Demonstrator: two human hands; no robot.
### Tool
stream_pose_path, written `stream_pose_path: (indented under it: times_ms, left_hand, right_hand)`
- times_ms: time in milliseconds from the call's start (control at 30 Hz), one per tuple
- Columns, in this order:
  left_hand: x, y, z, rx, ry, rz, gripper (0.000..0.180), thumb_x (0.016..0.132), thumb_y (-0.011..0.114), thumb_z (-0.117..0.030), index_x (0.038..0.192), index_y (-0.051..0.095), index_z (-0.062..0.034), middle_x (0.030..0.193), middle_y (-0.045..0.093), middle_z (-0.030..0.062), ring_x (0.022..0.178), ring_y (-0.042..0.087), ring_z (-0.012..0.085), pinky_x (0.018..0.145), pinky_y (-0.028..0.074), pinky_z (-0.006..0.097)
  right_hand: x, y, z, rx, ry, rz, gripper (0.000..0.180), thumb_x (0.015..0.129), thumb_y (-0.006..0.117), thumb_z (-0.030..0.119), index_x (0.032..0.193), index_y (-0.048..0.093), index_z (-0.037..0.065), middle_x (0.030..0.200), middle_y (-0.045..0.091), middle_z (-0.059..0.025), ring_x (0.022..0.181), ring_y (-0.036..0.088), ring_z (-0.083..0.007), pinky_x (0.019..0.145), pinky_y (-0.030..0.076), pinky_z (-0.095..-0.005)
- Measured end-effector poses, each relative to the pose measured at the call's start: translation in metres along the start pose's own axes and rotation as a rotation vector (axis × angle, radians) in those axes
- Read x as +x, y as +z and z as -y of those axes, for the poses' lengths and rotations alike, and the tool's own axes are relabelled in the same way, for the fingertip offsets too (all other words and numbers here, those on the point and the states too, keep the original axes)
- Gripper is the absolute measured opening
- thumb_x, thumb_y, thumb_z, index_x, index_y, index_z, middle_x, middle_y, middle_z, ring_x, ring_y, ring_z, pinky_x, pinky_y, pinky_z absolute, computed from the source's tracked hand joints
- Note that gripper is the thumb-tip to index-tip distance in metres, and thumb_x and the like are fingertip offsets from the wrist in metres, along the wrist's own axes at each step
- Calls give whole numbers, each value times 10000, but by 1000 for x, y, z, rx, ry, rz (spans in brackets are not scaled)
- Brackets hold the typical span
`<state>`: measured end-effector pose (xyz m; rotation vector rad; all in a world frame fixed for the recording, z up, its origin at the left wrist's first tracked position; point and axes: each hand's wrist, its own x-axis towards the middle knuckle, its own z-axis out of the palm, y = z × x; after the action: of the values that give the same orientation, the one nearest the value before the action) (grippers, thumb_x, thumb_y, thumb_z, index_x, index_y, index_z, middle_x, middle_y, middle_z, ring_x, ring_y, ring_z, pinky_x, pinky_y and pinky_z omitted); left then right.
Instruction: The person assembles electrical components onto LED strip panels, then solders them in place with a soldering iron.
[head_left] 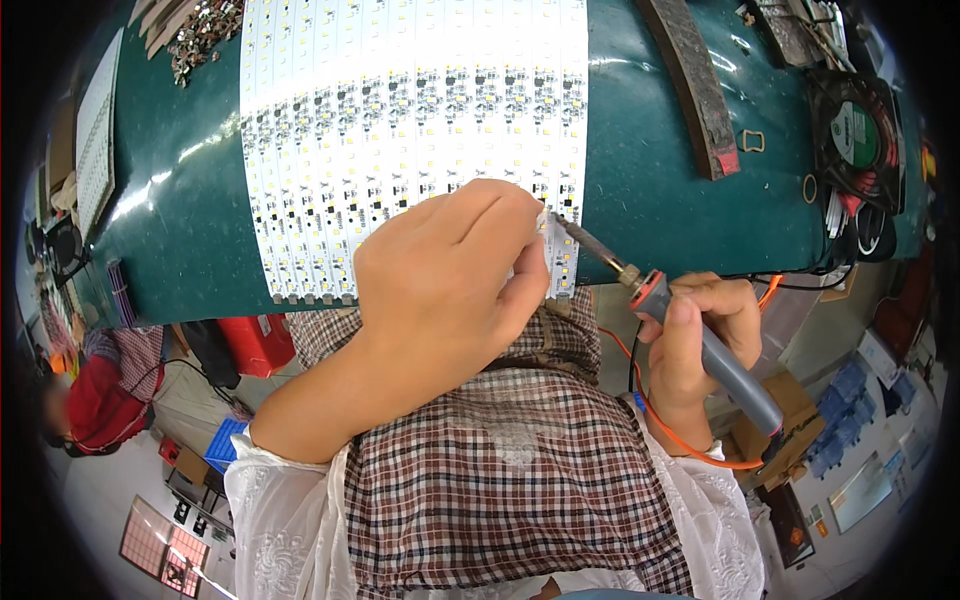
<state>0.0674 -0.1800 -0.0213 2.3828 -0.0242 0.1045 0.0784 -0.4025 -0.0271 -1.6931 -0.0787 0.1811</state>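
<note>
A white panel of joined LED circuit board strips (415,150) lies on the green work surface, with rows of small chips and yellowish LEDs. My right hand (700,335) grips a soldering iron (735,375) by its grey handle. The iron's dark tip points up and left, close to the panel's right-hand strips. Over the panel's near part, my left hand (450,265) is closed in a pinch beside that tip. A small pale bit shows at its fingertips, too small to name. This hand hides part of the near rows.
On the green table (650,140) lie a dark metal bar (695,90), rubber bands (752,140) and a black fan (855,135). Small metal parts (205,35) are heaped at the far left. The iron's orange cord (680,450) hangs at right. Another person (105,400) sits at left.
</note>
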Motion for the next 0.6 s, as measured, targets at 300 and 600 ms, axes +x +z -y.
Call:
stream_pose_path:
  times_ms: [300, 600]
  left_hand:
    - [-2, -6, 6, -8, -47, -38, 173, 735, 720, 53, 796, 589, -42, 911, 717, 107, 764, 700, 240, 638, 540, 311]
    - [-2, -4, 8, 3, -20, -52, 165, 745, 732, 46, 808, 606, -40, 920, 706, 91, 753, 693, 223, 627, 533, 306]
  right_hand:
    - [3, 7, -2, -23, -37, 85, 202, 863, 734, 13, 968, 561, 5, 846, 698, -146, 676, 598, -100, 556, 441, -227]
    - [1, 11, -2, -16, -8, 94, 199, 869, 735, 25, 968, 562, 9, 860, 702, -150, 668, 598, -92, 543, 437, -220]
